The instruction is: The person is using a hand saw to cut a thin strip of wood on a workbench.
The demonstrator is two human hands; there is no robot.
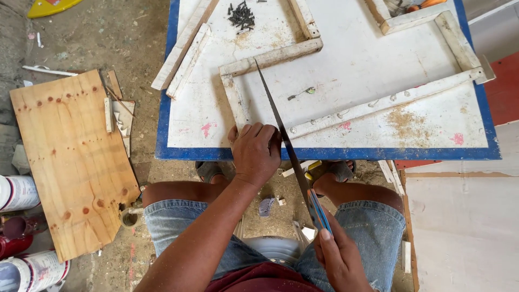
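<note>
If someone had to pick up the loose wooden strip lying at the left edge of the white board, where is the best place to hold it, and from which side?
Probably near the middle of the strip, pinched across its narrow width from above. It lies flat and slanted on the board, its lower end past the board's left edge. A second strip lies close on its right, so the left side looks freer. Both hands are busy: left hand holds the frame, right hand the saw.

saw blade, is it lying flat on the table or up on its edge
On its edge. The saw blade shows only as a thin dark line across the wooden frame, with the right hand gripping its handle.
</note>
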